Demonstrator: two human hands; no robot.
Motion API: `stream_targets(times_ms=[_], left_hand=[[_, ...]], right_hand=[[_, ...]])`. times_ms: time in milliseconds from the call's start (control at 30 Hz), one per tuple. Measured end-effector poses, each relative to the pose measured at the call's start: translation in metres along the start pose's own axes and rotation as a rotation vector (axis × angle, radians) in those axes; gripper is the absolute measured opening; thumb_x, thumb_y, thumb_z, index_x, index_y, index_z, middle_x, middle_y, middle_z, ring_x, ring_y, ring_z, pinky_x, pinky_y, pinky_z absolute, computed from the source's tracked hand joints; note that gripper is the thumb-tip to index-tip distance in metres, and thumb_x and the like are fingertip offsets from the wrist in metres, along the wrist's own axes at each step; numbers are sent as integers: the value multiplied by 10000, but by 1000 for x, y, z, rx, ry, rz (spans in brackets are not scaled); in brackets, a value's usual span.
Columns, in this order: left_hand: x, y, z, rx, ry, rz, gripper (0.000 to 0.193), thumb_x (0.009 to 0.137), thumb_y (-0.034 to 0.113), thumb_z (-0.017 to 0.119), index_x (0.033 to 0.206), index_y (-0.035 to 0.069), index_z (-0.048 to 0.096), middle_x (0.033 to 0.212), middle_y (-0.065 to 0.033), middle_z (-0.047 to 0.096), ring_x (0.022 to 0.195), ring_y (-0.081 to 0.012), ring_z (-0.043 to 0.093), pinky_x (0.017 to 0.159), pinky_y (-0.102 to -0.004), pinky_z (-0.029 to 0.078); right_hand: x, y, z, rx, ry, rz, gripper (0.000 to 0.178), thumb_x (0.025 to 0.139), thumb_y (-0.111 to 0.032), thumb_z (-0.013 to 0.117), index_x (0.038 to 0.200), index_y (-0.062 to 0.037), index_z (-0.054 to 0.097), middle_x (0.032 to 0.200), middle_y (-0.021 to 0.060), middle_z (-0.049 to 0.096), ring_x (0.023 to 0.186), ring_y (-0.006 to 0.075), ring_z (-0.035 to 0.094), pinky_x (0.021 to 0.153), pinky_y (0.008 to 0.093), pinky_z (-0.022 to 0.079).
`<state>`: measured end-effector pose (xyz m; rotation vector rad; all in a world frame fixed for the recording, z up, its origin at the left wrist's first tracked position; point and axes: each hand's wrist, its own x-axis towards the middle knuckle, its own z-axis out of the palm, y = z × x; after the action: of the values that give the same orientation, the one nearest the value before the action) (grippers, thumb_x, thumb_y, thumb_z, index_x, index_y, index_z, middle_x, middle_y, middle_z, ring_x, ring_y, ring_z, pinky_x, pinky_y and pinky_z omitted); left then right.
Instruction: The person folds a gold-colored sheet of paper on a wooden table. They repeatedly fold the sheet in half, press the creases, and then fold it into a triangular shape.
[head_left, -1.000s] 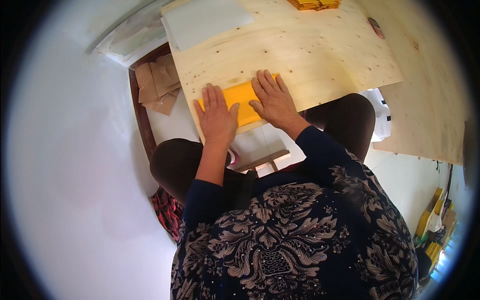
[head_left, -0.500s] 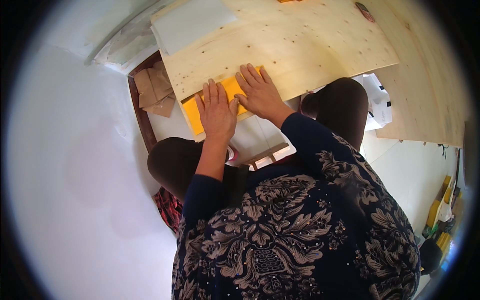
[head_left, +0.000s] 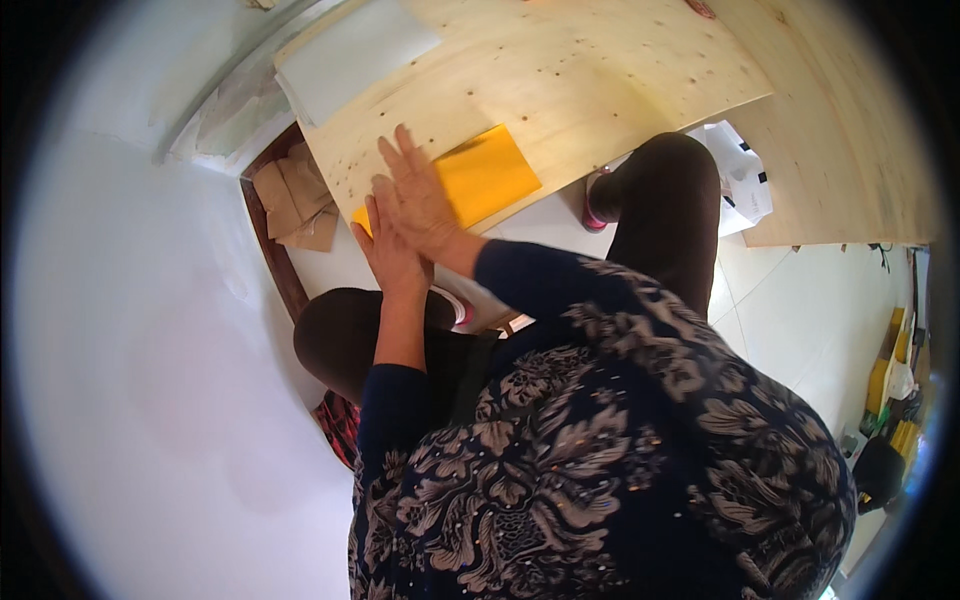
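A flat yellow piece, apparently folded paper or card, lies along the front edge of the wooden table. My right hand rests across its left part, fingers stretched toward the far side and slightly blurred. Beneath and beside it, my left hand is at the left end of the yellow piece, its fingers extended and partly covered by the right hand. Both hands look open, and neither grips anything. The middle of the yellow piece is hidden under them.
White sheets lie at the far left of the plywood tabletop. Brown paper pieces sit left of the table, by the wall. A white bag stands beyond my right knee, under a second wooden board.
My right hand has slid left along the yellow piece and now overlaps my left hand. More of the piece's right part shows. The left hand has shifted slightly left.
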<state>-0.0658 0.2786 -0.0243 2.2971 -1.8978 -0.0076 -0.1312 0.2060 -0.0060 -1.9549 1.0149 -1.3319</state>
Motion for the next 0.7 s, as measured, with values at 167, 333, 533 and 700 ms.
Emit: stream_targets(times_ms=[167, 333, 533, 700], left_hand=[[0, -12, 3, -431, 92, -85, 635, 953, 292, 520, 1512, 90, 296, 1559, -159, 310, 1478, -298, 212, 1195, -504, 87], [-1, -8, 5, -166, 88, -28, 577, 976, 292, 492, 1464, 17, 351, 1535, -191, 340, 1455, -322, 261, 1186, -514, 126], [-2, -9, 6, -119, 128, -1, 587, 963, 323, 517, 1437, 0, 395, 1528, -197, 350, 1448, -327, 272, 1181, -520, 145], [0, -7, 6, -49, 120, -26, 639, 945, 366, 544, 1451, 10, 381, 1541, -203, 323, 1452, -324, 262, 1183, -520, 143]], right_hand=[[0, 4, 14, 173, 67, 238, 606, 955, -255, 544, 1466, -6, 334, 1538, 300, 223, 1351, 473, 336, 1129, 438, 297], [-3, 25, -13, -115, -35, 55, 629, 951, -259, 555, 1466, 13, 320, 1522, 323, 231, 1365, 481, 306, 1135, 501, 263], [1, 54, -61, -347, -101, -80, 555, 952, -223, 560, 1428, -1, 382, 1486, 296, 316, 1360, 460, 332, 1125, 507, 284], [-2, 68, -106, -623, -450, -290, 439, 934, -245, 550, 1315, -30, 513, 1420, 187, 453, 1360, 334, 390, 1125, 493, 288]])
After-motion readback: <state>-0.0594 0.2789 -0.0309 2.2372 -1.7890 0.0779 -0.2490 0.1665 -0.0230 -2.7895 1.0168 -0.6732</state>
